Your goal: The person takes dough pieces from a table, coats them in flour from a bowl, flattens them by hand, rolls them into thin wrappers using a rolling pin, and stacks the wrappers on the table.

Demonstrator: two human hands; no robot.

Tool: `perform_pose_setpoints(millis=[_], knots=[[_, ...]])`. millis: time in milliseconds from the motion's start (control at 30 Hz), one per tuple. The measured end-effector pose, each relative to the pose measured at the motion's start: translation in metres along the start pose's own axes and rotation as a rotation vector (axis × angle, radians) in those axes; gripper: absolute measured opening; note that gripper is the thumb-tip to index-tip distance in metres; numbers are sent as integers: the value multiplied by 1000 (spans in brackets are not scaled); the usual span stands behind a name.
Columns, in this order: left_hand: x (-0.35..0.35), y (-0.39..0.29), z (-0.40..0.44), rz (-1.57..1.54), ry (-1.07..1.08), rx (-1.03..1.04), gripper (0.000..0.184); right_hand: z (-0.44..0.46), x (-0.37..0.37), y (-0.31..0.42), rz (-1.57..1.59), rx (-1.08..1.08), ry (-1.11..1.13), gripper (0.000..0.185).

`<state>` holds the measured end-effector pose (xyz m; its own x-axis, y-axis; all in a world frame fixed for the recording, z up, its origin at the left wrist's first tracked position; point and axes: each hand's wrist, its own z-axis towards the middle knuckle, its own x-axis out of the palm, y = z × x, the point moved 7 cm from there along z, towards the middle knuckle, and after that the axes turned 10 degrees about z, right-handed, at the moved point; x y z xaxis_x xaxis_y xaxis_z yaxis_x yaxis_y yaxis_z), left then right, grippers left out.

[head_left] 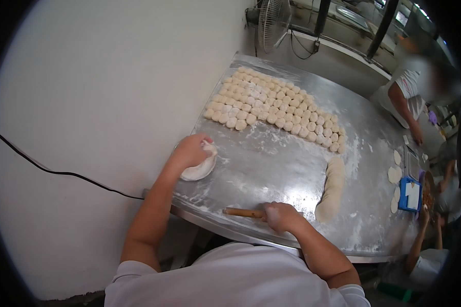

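My left hand [190, 150] is over a round, shallow dish of white flour [202, 169] at the table's left edge. Its fingers curl down at the far side of the dish, and what they hold, if anything, is hidden. Near the front edge, my right hand [281, 216] is closed around one end of a wooden rolling pin [243, 212], which points left. To the right of that hand lies a thick log of dough [331, 189]. Many small dough pieces [276, 106] sit in close rows farther back.
Flour streaks the metal table [261, 174]. At its right end are flat dough wrappers [394, 175], a blue container [410, 194] and a scale [411, 162]. Other people [407, 94] stand along that side. A fan [274, 25] and a white wall [112, 92] border the table.
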<state>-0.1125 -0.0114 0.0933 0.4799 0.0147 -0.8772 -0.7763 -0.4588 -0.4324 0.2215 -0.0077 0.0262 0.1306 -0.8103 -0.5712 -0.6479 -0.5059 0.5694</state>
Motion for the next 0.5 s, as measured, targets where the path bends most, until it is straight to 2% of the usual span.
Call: perform_pose_setpoints(millis=[67,133,200,300,400,500], knots=[[23,-42,9,1,2,137,39,2,1,2,15,-26,10,33],[68,-88,12,-1,124,243,41,1,3,2,6,-18,13,32],[147,-100,18,102,92,521,40,1,2,2,-5,-22,-2,32],[191,-98,10,205,267,525,34,0,2,-1,-13,-23,-17,33],[164,-98,24,-15,416,387,24,-1,-1,-2,5,-1,-17,34],[162,-100,43,-60,397,159,24,-1,-1,0,10,-20,-35,32]])
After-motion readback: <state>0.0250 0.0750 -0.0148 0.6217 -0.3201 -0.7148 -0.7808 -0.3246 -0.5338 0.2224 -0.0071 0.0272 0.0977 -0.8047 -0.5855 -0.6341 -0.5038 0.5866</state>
